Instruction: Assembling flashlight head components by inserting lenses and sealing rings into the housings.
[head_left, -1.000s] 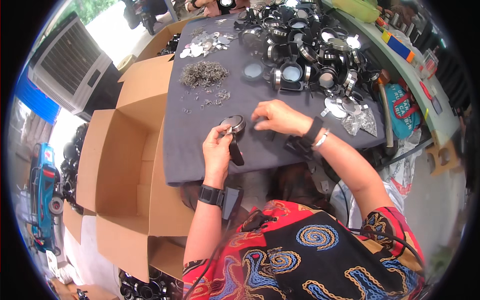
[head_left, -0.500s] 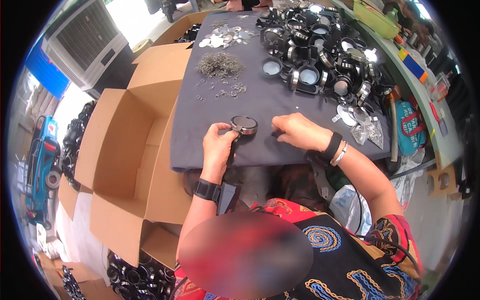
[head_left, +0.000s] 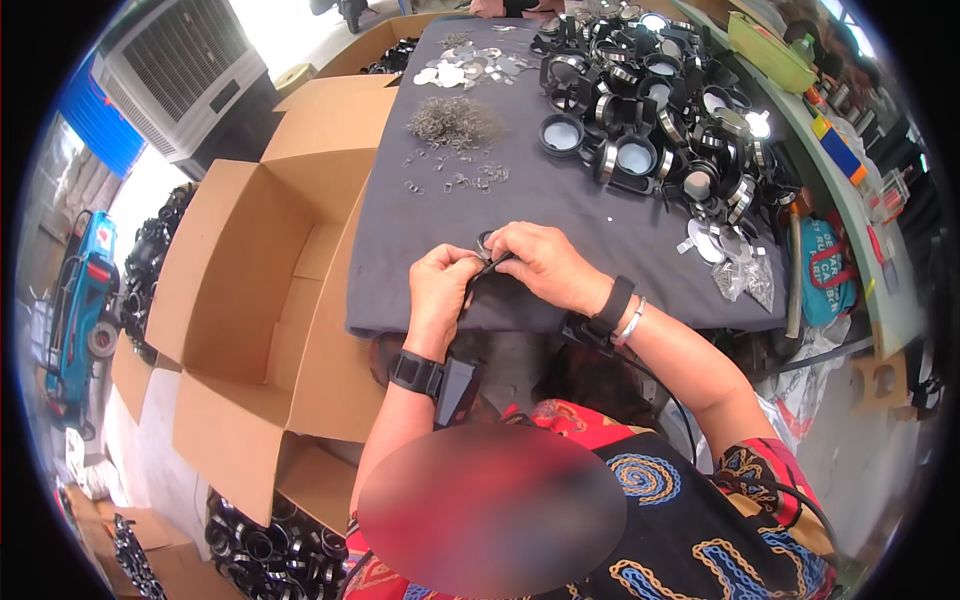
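Observation:
Near the front edge of the grey-covered table (head_left: 400, 250), both my hands are closed on one small part. It is a round, metal-rimmed piece with a black handle (head_left: 486, 240), mostly covered by fingers. My left hand (head_left: 437, 290) pinches its black handle from the left. From the right, my right hand (head_left: 548, 268) grips it too, fingertips close to those of the left. Further back lies a heap of small metal clips (head_left: 450, 122), with several loose ones in front. Behind that are flat metal discs (head_left: 465, 68). Similar black parts with metal rims (head_left: 635, 155) are heaped at the back right.
An open cardboard box (head_left: 235, 270) stands against the table's left side. Clear bags of small pieces (head_left: 745, 285) lie at the right front edge. Beyond is a shelf holding a yellow-green basket (head_left: 770, 55). More black parts (head_left: 275, 550) fill a box at lower left.
My right hand has moved left and closed on the part beside my left hand. The round piece has turned and is now mostly hidden. The view has shifted slightly.

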